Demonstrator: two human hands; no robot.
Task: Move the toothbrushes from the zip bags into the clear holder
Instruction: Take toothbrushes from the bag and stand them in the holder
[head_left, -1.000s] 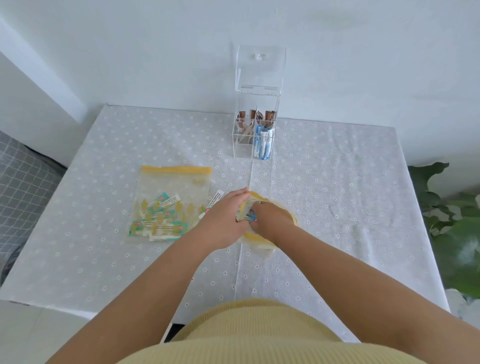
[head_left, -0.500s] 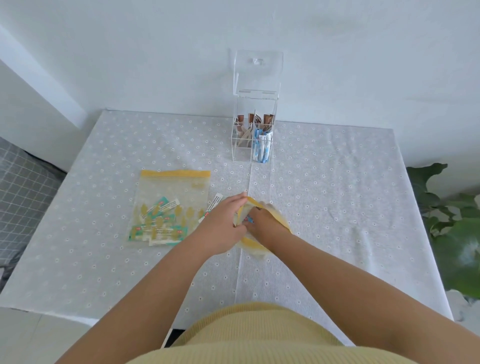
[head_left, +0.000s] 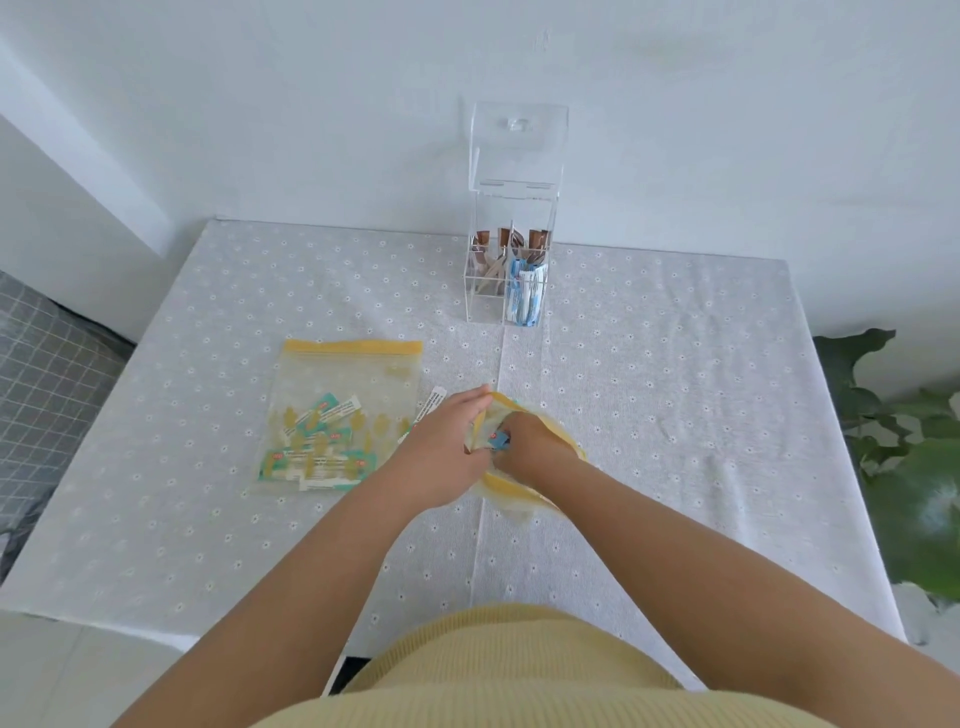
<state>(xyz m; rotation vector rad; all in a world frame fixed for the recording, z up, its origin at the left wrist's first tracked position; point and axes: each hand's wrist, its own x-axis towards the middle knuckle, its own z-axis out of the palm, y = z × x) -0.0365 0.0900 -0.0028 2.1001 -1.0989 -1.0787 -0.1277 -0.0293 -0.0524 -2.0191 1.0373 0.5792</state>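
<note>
A yellow-rimmed zip bag (head_left: 519, 486) lies crumpled at the table's middle. My left hand (head_left: 449, 441) grips its open rim. My right hand (head_left: 532, 441) reaches into the mouth and pinches a blue-wrapped toothbrush (head_left: 500, 441), mostly hidden by fingers. A second zip bag (head_left: 343, 415) lies flat to the left, holding several green-wrapped toothbrushes. One wrapped toothbrush (head_left: 428, 408) pokes out beside my left hand. The clear holder (head_left: 511, 228) stands at the back with its lid up; blue-wrapped toothbrushes (head_left: 525, 299) stand in its front right compartment, brown-topped items behind.
A white dotted cloth (head_left: 675, 389) covers the table, which stands against a white wall. A green plant (head_left: 914, 467) is beyond the right edge. A grey checked cushion (head_left: 36, 374) sits off the left edge.
Both hands stay at the bag's mouth; my right hand has shifted slightly and the blue wrapper shows between the fingers. The camera has tilted a little.
</note>
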